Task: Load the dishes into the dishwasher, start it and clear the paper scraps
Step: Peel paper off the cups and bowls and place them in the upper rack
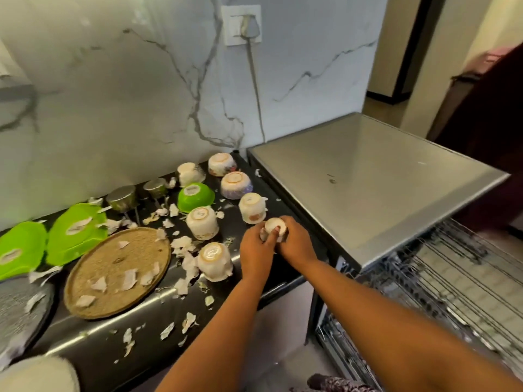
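1. Both hands meet on one small white cup (273,224): the left hand (256,247) curls round its left side and the right hand (295,241) grips its right side, fingers wrapped close.
2. That cup is upside down at the right end of the black counter (99,343), just beside the dishwasher (368,179); whether it touches the counter I cannot tell.
3. More upturned cups and bowls stand near it on the counter, among them a white mug (214,261) just left of the left hand and a green bowl (195,196) further back.
4. Paper scraps (128,278) lie scattered across the counter and on a round woven tray (113,267).
5. Green plates (76,233) lie face down at the left, with steel cups (121,198) behind them by the marble wall.
6. A wire rack (452,278) juts out from under the dishwasher's flat steel top.
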